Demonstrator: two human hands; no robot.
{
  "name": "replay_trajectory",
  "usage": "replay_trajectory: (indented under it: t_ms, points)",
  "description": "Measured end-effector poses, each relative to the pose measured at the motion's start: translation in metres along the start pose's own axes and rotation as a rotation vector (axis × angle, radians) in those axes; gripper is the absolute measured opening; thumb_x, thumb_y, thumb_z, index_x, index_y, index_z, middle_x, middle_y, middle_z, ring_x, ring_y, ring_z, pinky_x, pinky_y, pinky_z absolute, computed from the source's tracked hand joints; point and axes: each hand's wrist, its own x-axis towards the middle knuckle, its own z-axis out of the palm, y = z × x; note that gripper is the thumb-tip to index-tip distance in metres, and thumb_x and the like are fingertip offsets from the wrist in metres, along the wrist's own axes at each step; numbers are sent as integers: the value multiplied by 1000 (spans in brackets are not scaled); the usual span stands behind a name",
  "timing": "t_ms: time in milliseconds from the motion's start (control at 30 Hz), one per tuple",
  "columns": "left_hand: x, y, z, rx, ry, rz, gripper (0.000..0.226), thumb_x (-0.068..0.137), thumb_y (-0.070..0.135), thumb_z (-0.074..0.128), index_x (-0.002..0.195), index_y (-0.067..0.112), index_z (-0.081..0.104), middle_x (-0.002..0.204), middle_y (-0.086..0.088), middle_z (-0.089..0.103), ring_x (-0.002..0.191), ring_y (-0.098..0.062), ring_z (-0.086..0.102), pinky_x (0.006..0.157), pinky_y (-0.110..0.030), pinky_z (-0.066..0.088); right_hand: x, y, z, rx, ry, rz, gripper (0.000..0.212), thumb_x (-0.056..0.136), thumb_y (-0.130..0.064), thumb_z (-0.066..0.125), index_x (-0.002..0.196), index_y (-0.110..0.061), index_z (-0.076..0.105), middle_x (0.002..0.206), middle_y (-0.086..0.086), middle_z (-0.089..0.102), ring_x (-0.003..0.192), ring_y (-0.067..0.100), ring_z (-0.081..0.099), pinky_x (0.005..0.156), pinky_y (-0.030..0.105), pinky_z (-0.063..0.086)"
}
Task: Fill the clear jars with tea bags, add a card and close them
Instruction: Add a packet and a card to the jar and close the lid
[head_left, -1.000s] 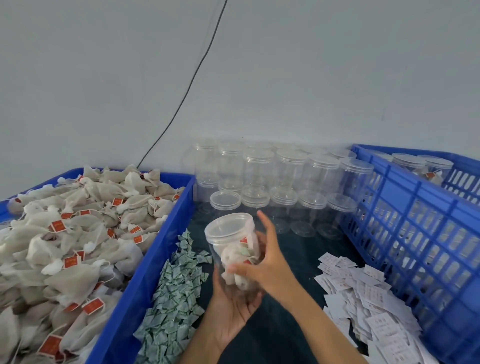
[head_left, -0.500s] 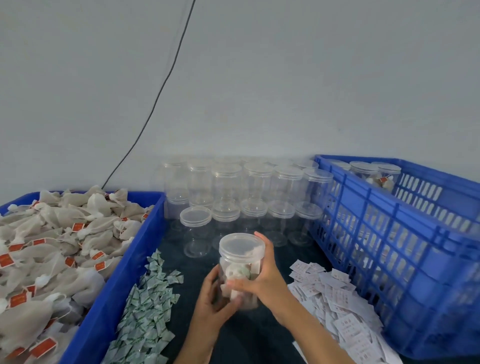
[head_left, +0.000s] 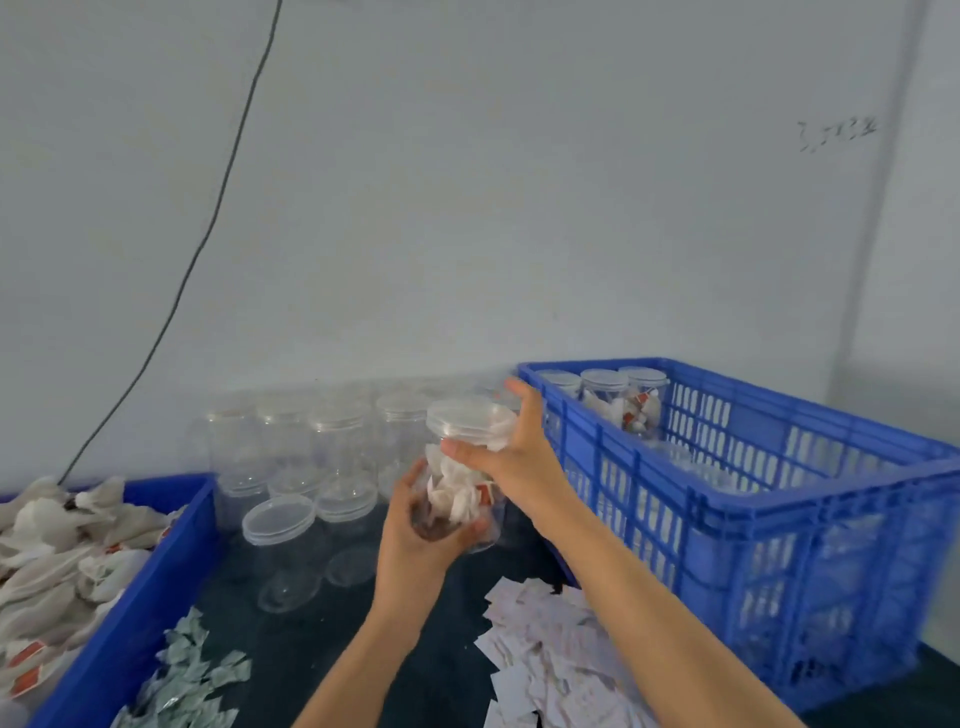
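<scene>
Presently, head view, single frame. I log the filled jar (head_left: 462, 483) held off the dark table (head_left: 291, 639), raised in front of the near-left corner of the blue crate (head_left: 779, 519), which I take as landmark.

Left hand (head_left: 415, 540): cupped under the jar's base, fingers curled up round the lower wall, thumb on the side away from the crate. The jar sits in this palm, tilted a little toward the crate.

Right hand (head_left: 514, 447): wrapped round the jar's upper part, fingers curled over the rim of the clear lid (head_left: 470, 421), thumb across the wall just below it. The lid sits on top of the jar; whether it is fully seated I cannot tell. Tea bags (head_left: 457, 493) with red tags show through the wall.

Inside the crate, at its far-left corner, three closed jars (head_left: 618, 400) with contents stand together.

Left of the crate, against the wall: rows of empty clear jars (head_left: 332, 441); one nearer jar (head_left: 283, 551) stands in front of them.

Below the crate's near-left corner: a heap of white cards (head_left: 540, 654) on the table.

Well left of the crate: blue tray (head_left: 130, 623) heaped with tea bags (head_left: 52, 556); beside it, a pile of small green-grey sachets (head_left: 192, 675).
</scene>
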Motion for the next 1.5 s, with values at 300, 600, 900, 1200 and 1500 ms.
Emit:
replay_trajectory:
  t_ms: [300, 600, 900, 1200, 1500]
  points:
    - [104, 23, 89, 324, -76, 111, 86, 77, 31, 81, 148, 28, 32, 134, -2, 52, 115, -19, 57, 93, -35, 52, 98, -26, -73, -63, 201, -42, 91, 69, -14, 86, 139, -22, 29, 136, 9, 43, 124, 22, 46, 106, 37, 41]
    - [194, -1, 159, 490, -343, 108, 65, 91, -7, 40, 150, 20, 31, 122, -6, 55, 83, -6, 54, 73, -19, 42, 174, 13, -122, -189, 481, -11, 86, 71, -14, 82, 138, -29, 31, 135, 4, 33, 121, 27, 44, 95, 42, 47]
    - [208, -41, 174, 541, -443, 93, 42, 98, 1, 42, 139, 8, 49, 141, -8, 52, 119, -21, 54, 95, -27, 45, 187, 69, -149, -474, 254, 503, 104, 74, -11, 79, 150, -16, 9, 147, 18, 27, 122, 38, 47, 95, 45, 48]
    - [205, -43, 172, 869, -456, 243, 35, 102, 16, 32, 120, 4, 60, 132, -9, 54, 124, -25, 41, 108, -38, 33, 185, 75, -135, -565, -13, 742, 24, 91, 5, 55, 114, 4, 54, 85, 19, 54, 71, 30, 59, 79, 42, 56]
    - [187, -40, 161, 895, -458, 345, 33, 105, 28, 34, 120, 7, 54, 128, -8, 53, 121, -23, 43, 106, -34, 34, 174, 73, -127, -667, -20, 927, 20, 100, -8, 41, 95, 2, 58, 89, 16, 58, 79, 27, 58, 94, 36, 50]
